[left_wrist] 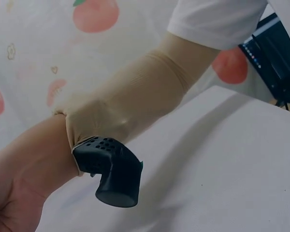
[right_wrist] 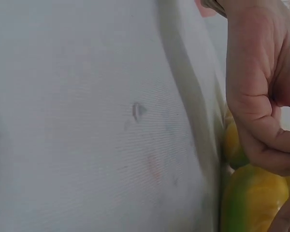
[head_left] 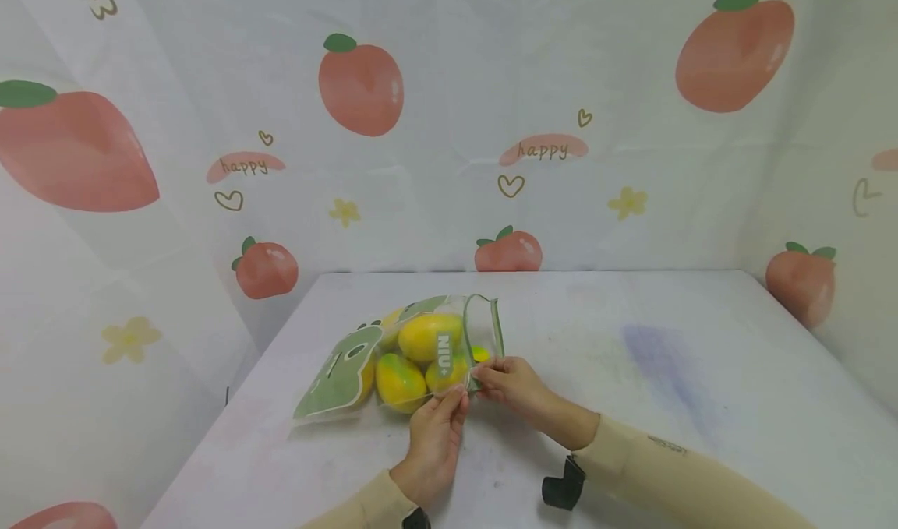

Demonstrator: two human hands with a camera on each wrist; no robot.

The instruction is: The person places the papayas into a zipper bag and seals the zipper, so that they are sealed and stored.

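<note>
A clear plastic bag (head_left: 337, 377) with a green cartoon print lies on its side on the table, its green-edged mouth (head_left: 499, 328) facing right. Several yellow-green mangoes (head_left: 400, 382) are inside. At the bag's near edge, close to the mouth, my left hand (head_left: 433, 439) pinches the plastic between thumb and fingers. Just right of it, my right hand (head_left: 522, 390) pinches the near corner of the mouth. In the right wrist view, mangoes (right_wrist: 253, 198) show below a hand with bent fingers. The left wrist view shows a beige-sleeved forearm (left_wrist: 130, 96), with its fingers out of frame.
The white table (head_left: 617, 311) carries a faint purple stain at right. A fruit-print cloth (head_left: 435, 178) hangs behind and at the sides. Black cameras (head_left: 563, 486) are strapped at the wrists. A dark screen-like device (left_wrist: 275, 58) stands beyond the table in the left wrist view.
</note>
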